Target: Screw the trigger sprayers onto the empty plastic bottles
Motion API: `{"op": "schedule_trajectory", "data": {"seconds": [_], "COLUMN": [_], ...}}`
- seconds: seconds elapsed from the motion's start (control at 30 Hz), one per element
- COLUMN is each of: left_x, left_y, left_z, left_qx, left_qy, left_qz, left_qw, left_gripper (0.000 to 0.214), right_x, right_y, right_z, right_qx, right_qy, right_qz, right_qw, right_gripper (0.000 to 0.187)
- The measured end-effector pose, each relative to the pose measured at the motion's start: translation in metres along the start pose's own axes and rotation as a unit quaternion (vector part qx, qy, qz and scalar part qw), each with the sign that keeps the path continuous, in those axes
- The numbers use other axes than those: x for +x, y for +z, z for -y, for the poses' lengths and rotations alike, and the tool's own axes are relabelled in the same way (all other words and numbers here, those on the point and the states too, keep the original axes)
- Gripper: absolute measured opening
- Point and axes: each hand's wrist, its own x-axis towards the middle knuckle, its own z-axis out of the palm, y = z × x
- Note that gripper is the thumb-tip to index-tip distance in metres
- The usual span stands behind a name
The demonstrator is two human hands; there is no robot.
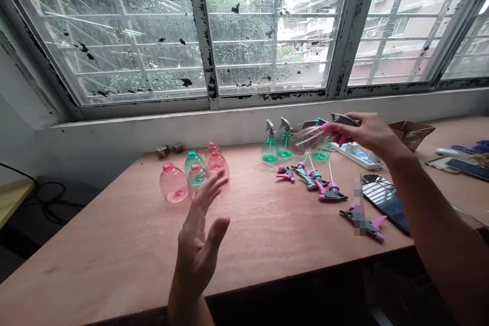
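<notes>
My right hand [361, 130] grips a pink spray bottle [308, 140] by its grey and pink trigger head, holding it tilted nearly sideways above the table. Behind it stand several green spray bottles [270, 147] with grey trigger heads on. My left hand [202, 234] is raised with its fingers stretched out and nothing in it. Beyond its fingertips is a group of bottles without heads: a pink bottle [172, 183], a green bottle [193, 160] and others. Loose trigger heads [332, 192] in pink, grey and teal lie below the held bottle.
On the right of the wooden table [114, 244] are a dark phone [385, 201], a white power strip [357, 157] and an open cardboard box [410, 135]. Two small blocks [162, 152] sit by the wall. Barred windows run behind the table.
</notes>
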Motion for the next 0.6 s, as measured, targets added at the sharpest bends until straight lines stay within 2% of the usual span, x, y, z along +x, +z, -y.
{"op": "schedule_trajectory", "data": {"seconds": [0.07, 0.17, 0.23, 0.33, 0.47, 0.6], "left_x": [-0.004, -0.01, -0.009, -0.004, -0.001, -0.002], "left_y": [0.004, 0.011, 0.012, 0.011, 0.002, -0.015], "left_z": [-0.011, -0.026, -0.031, -0.03, -0.018, -0.002], "left_qx": [-0.063, -0.079, -0.042, 0.016, 0.11, 0.161], "left_qy": [0.027, 0.011, -0.024, -0.074, -0.141, -0.211], "left_qz": [0.04, 0.124, 0.19, 0.25, 0.24, 0.175], "left_qw": [0.997, 0.989, 0.981, 0.965, 0.954, 0.948], "left_gripper": [0.045, 0.051, 0.048, 0.047, 0.044, 0.054], "right_x": [0.028, 0.061, 0.078, 0.093, 0.104, 0.11], "right_y": [-0.012, -0.016, -0.012, -0.003, 0.004, 0.008], "right_z": [-0.016, -0.04, -0.056, -0.076, -0.094, -0.102], "right_qx": [-0.093, -0.2, -0.232, -0.244, -0.236, -0.221], "right_qy": [0.043, 0.098, 0.129, 0.159, 0.174, 0.169], "right_qz": [-0.032, -0.037, -0.009, 0.042, 0.081, 0.088], "right_qw": [0.994, 0.974, 0.964, 0.956, 0.953, 0.957], "right_gripper": [0.076, 0.058, 0.039, 0.033, 0.036, 0.037]}}
